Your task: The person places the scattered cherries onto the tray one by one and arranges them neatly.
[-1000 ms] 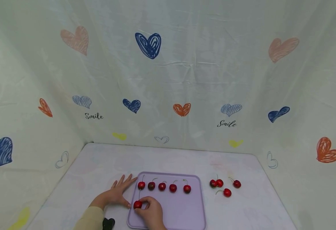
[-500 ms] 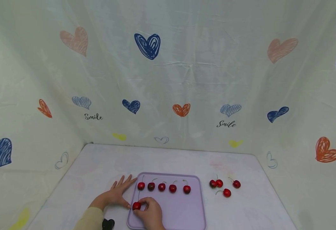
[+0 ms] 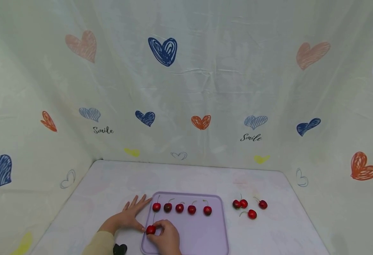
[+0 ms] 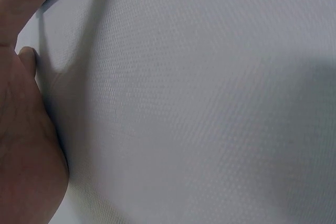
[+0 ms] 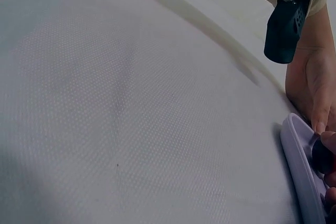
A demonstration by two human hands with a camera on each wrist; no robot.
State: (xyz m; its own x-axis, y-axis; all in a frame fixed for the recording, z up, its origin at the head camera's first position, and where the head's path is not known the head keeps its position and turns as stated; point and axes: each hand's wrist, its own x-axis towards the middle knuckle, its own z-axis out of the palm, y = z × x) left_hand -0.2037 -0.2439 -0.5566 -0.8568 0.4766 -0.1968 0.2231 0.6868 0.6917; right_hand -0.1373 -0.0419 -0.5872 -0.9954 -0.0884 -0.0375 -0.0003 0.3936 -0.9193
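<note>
In the head view a purple tray (image 3: 202,233) lies on the table with a row of several red cherries (image 3: 179,208) along its far side, stems up. My right hand (image 3: 168,238) pinches another cherry (image 3: 150,230) between thumb and fingers, over the tray's left side below the row's leftmost cherry; its stem points away from me. My left hand (image 3: 127,216) has its fingers spread, with fingertip and thumb at the tray's left rim. The right wrist view shows the tray's edge (image 5: 300,166) and part of the dark held cherry (image 5: 321,157), mostly behind fingers.
Several loose cherries (image 3: 252,214) lie on the white table (image 3: 269,187) right of the tray. A dark device (image 3: 120,249) sits at the left wrist. A pale curtain (image 3: 186,88) printed with hearts encloses the table's back and sides.
My right hand has shifted the pinched cherry slightly left and toward me, closer to the tray's left rim. My left hand stays in place at the rim.
</note>
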